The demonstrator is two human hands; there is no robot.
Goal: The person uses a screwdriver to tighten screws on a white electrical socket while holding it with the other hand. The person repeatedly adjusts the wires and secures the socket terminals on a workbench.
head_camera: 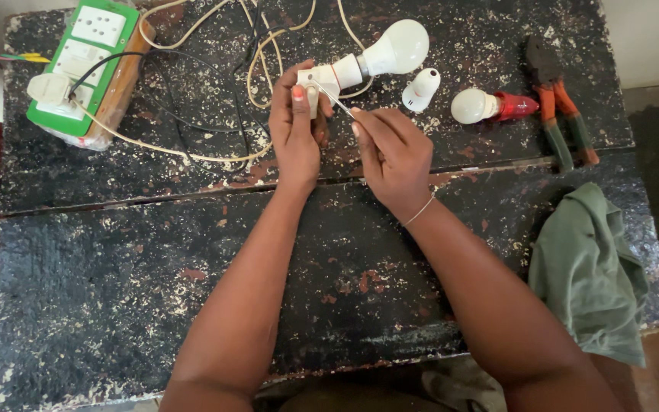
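Observation:
My left hand (pixel 296 128) grips a white lamp holder (pixel 316 79) with a white bulb (pixel 395 49) screwed into it, lying on the black worn table (pixel 192 252). My right hand (pixel 392 152) pinches a thin metal tool (pixel 332 98), a small screwdriver or probe, whose tip touches the holder. A thin bracelet circles my right wrist. Cream and black wires (pixel 215 84) run from the holder toward the back left.
A green and white socket board (pixel 85 61) with a plug sits at the back left. A small white bulb base (pixel 421 88), a red-based bulb (pixel 490 105), and orange-handled pliers (pixel 562 107) lie at the back right. A green cloth (pixel 589 267) lies on the table's right edge.

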